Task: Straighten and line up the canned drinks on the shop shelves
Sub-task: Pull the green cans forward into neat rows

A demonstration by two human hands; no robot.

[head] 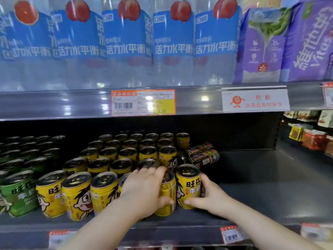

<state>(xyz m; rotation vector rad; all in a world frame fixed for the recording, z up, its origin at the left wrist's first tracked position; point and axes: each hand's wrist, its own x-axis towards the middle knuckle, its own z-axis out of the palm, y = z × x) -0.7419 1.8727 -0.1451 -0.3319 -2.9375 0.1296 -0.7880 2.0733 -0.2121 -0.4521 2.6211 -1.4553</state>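
Rows of yellow cans with a cartoon face fill the lower shelf [252, 177]. My left hand [144, 192] grips a front-row yellow can [168, 197] from above and the side, covering most of it. My right hand [203, 193] curls round the rightmost front yellow can [188, 184], thumb at its base. The two cans stand upright and touch. Behind them several dark cans [203, 154] lie on their sides. Green cans [18, 192] stand at the left.
Bare dark shelf floor stretches to the right of the cans. Above, large bottles with blue labels [126, 42] and purple cartons [264, 42] stand on the upper shelf. Price tags [143, 101] hang on the shelf edge. Packets [313, 139] sit on a rack at the far right.
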